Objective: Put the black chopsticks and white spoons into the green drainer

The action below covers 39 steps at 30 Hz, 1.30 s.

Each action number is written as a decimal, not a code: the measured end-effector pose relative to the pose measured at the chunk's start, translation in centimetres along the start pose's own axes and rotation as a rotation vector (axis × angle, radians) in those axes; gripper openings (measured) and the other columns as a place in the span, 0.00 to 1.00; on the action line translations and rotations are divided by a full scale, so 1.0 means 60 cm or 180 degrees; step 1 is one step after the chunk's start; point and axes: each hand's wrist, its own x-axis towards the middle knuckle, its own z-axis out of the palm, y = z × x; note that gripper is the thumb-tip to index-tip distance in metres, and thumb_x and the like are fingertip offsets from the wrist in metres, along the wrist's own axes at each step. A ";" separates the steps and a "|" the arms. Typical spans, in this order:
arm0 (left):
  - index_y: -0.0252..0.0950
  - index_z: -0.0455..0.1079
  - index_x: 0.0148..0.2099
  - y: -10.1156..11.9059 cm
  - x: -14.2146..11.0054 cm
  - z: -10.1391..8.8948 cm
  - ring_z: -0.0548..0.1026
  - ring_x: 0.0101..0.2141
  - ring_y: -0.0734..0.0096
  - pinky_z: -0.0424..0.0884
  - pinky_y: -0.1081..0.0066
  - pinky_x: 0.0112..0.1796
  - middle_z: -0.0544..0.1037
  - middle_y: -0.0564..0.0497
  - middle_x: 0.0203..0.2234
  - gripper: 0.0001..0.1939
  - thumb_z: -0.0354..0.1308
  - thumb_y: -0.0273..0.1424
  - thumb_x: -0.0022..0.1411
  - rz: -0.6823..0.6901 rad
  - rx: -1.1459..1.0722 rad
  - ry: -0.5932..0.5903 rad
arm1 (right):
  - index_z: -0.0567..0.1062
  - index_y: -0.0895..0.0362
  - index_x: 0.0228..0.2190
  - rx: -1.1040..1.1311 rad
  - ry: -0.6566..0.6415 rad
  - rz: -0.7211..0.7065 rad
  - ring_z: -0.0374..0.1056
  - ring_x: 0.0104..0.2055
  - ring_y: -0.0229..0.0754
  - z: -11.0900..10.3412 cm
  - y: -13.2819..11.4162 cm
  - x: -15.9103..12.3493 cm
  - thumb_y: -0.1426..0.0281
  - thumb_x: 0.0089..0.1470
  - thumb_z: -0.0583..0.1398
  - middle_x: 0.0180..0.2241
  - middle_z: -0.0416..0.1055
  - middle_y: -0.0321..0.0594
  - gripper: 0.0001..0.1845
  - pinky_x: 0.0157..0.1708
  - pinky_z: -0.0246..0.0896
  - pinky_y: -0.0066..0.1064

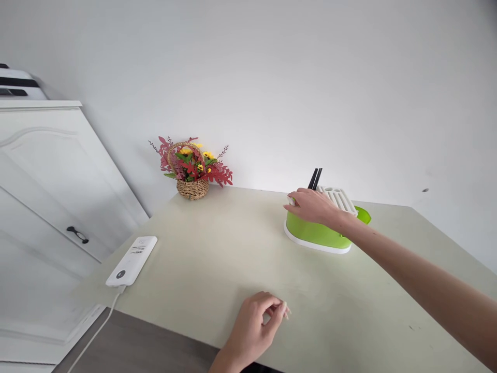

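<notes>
A green utensil holder [316, 233] with a white base and a white slotted top [338, 198] stands near the back of the table, right of centre. Black chopsticks [315, 178] stick up behind my right hand [310, 204], which reaches over the holder's left end. Its fingers are closed around a small white piece [291, 200] there; most of that piece is hidden, so I cannot tell what it is. Near the front edge, my left hand [258, 324] rests low over the table with thumb and fingertips together, and nothing shows between them.
A wicker basket [193, 188] of red and yellow artificial flowers stands at the back left, by the wall. On the table's left side lies a white power bank [132, 260], its white cable [97, 331] hanging over the edge. White cabinets [50, 207] flank the table's left.
</notes>
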 end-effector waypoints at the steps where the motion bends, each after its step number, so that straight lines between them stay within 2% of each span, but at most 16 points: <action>1: 0.40 0.77 0.38 0.000 0.000 0.000 0.81 0.37 0.69 0.70 0.76 0.33 0.84 0.51 0.36 0.19 0.50 0.41 0.77 -0.0007 0.0002 0.0000 | 0.79 0.54 0.46 0.0029 0.0025 0.0003 0.75 0.42 0.51 -0.002 0.002 -0.007 0.55 0.67 0.52 0.43 0.78 0.48 0.21 0.38 0.64 0.39; 3: 0.40 0.77 0.38 -0.002 -0.001 0.001 0.80 0.37 0.69 0.70 0.76 0.32 0.84 0.51 0.37 0.19 0.50 0.41 0.77 -0.0022 0.0003 0.0003 | 0.73 0.53 0.57 0.0111 0.0203 -0.0014 0.74 0.48 0.53 -0.004 0.009 -0.026 0.53 0.68 0.51 0.49 0.76 0.48 0.25 0.42 0.66 0.40; 5: 0.40 0.77 0.38 -0.002 -0.001 0.002 0.80 0.37 0.70 0.70 0.76 0.33 0.84 0.51 0.37 0.19 0.50 0.41 0.77 -0.0021 -0.0014 0.0014 | 0.67 0.52 0.63 0.0239 0.0665 -0.0081 0.71 0.53 0.53 0.000 0.023 -0.048 0.53 0.69 0.50 0.53 0.74 0.48 0.28 0.48 0.66 0.43; 8: 0.40 0.76 0.37 -0.003 0.001 0.002 0.80 0.37 0.70 0.72 0.76 0.37 0.84 0.51 0.36 0.19 0.50 0.41 0.77 -0.0003 -0.0064 0.0039 | 0.66 0.54 0.63 0.0372 0.1557 -0.0039 0.67 0.58 0.55 0.017 0.050 -0.079 0.56 0.70 0.48 0.58 0.69 0.52 0.28 0.56 0.63 0.47; 10: 0.40 0.77 0.37 -0.003 0.003 0.002 0.80 0.37 0.70 0.72 0.76 0.38 0.84 0.51 0.36 0.19 0.50 0.42 0.76 -0.0007 -0.0084 0.0049 | 0.65 0.57 0.64 0.0352 0.1749 0.0172 0.64 0.62 0.59 0.033 0.066 -0.093 0.56 0.70 0.47 0.62 0.65 0.56 0.29 0.60 0.60 0.50; 12: 0.40 0.77 0.37 -0.002 0.005 0.001 0.80 0.37 0.70 0.71 0.77 0.35 0.84 0.51 0.36 0.20 0.50 0.43 0.76 -0.0056 -0.0076 0.0029 | 0.63 0.58 0.65 0.0383 0.1638 0.0425 0.61 0.65 0.61 0.048 0.077 -0.102 0.54 0.70 0.47 0.65 0.63 0.57 0.32 0.61 0.60 0.53; 15: 0.40 0.77 0.37 -0.004 0.008 0.001 0.80 0.36 0.70 0.68 0.78 0.29 0.84 0.51 0.36 0.20 0.50 0.44 0.76 -0.0141 -0.0018 0.0005 | 0.62 0.57 0.67 0.0509 0.1513 0.0679 0.60 0.67 0.60 0.062 0.081 -0.106 0.52 0.70 0.45 0.66 0.64 0.53 0.34 0.63 0.59 0.52; 19: 0.40 0.76 0.36 -0.010 0.010 0.004 0.80 0.36 0.70 0.67 0.78 0.28 0.84 0.51 0.35 0.21 0.50 0.45 0.76 -0.0181 0.0064 0.0043 | 0.65 0.55 0.66 0.0435 0.1495 0.0618 0.56 0.71 0.55 0.068 0.082 -0.106 0.53 0.71 0.43 0.67 0.65 0.48 0.32 0.69 0.52 0.52; 23: 0.40 0.76 0.35 -0.015 0.012 0.007 0.80 0.35 0.70 0.66 0.78 0.27 0.84 0.51 0.34 0.22 0.50 0.46 0.75 -0.0196 0.0084 0.0081 | 0.63 0.54 0.68 0.0375 0.1386 0.0626 0.53 0.73 0.52 0.071 0.106 -0.109 0.54 0.72 0.42 0.69 0.62 0.45 0.32 0.69 0.55 0.52; 33: 0.40 0.75 0.36 -0.026 0.013 0.010 0.80 0.34 0.71 0.65 0.79 0.25 0.84 0.51 0.33 0.22 0.50 0.47 0.75 -0.0318 0.0002 0.0193 | 0.62 0.51 0.69 0.0355 0.1140 0.1030 0.51 0.74 0.52 0.075 0.226 -0.120 0.51 0.71 0.41 0.71 0.59 0.40 0.34 0.66 0.58 0.57; 39: 0.40 0.75 0.35 -0.020 0.014 0.007 0.80 0.34 0.69 0.69 0.79 0.27 0.84 0.49 0.33 0.23 0.49 0.48 0.75 -0.0302 0.0009 0.0207 | 0.62 0.51 0.69 0.0389 0.1076 0.1187 0.51 0.74 0.55 0.076 0.316 -0.134 0.52 0.71 0.42 0.70 0.60 0.46 0.34 0.66 0.54 0.57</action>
